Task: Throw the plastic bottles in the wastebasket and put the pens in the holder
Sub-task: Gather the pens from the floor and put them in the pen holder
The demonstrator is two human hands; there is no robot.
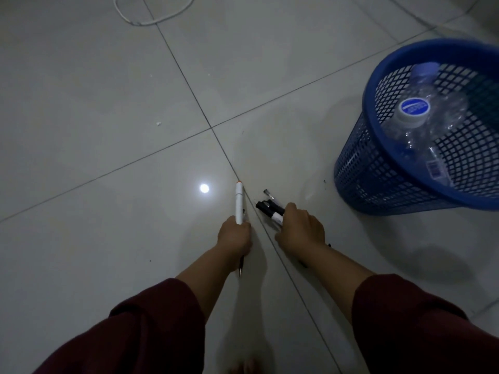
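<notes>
My left hand (235,236) is closed around a white pen (239,203) with an orange tip that points away from me; a dark pen tip (240,267) sticks out below the fist. My right hand (301,230) grips a bundle of black pens (270,207) low over the floor. A blue mesh wastebasket (378,168) stands at the right. Inside it lie clear plastic bottles (421,117), one with a blue-and-white cap facing up. No pen holder is in view.
The floor (108,103) is pale glossy tile with dark grout lines and a bright light reflection (204,188). A white cable (151,21) loops at the top. Small crumbs (158,123) dot the tiles. My dark red sleeves fill the bottom corners.
</notes>
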